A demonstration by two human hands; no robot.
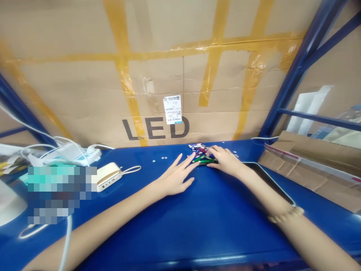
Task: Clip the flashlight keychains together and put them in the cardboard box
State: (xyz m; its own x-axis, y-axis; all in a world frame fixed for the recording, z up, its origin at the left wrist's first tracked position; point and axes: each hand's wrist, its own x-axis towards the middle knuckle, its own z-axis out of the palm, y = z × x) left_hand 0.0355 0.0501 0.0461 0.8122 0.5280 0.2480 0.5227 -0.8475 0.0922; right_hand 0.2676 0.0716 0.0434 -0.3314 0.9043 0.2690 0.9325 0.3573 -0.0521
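Blue shelf [214,226] fronting a taped carton [93,98] | small shiny items [200,150] lying heaped together, none showing set apart | left hand [175,178] spreading unclenched fingers at their left edge, holding nothing | right hand [226,162] curling over them, grasp too obscured to tell

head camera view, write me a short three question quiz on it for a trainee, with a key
1. Multiple choice: which wrist wears the pale beaded bracelet? a) left b) right c) both

2. True or false: the bare right hand is at the pile of small, shiny, multicoloured items, its fingers bent.

3. Fill in: the large brown cardboard box behind the blue table surface is printed with the big black letters ___.

Key: 1. b) right; 2. True; 3. LED
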